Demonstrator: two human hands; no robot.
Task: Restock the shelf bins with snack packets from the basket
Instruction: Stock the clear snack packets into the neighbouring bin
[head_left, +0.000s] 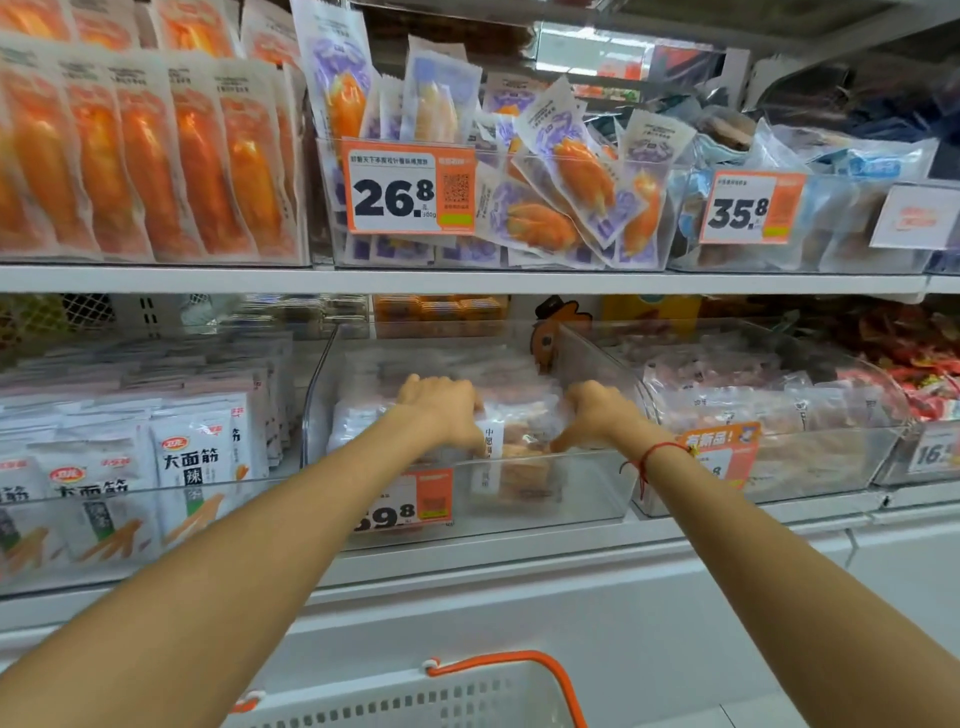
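Observation:
Both my hands reach into a clear plastic shelf bin (597, 499) on the lower shelf. My left hand (441, 405) and my right hand (597, 410) grip a stack of clear snack packets (519, 441) from either side, fingers curled over its top, thumbs at the front. The packets show brownish pieces and a white label strip. More of the same packets lie deeper in the bin, behind my hands. The white basket (415, 701) with an orange handle sits below at the bottom edge; its contents are out of view.
A bin of white spicy-strip packets (197, 467) stands to the left, another clear bin of packets (779, 415) to the right. The upper shelf holds orange packets (145, 156) and purple packets (561, 176). Orange price tags (408, 187) hang on the bin fronts.

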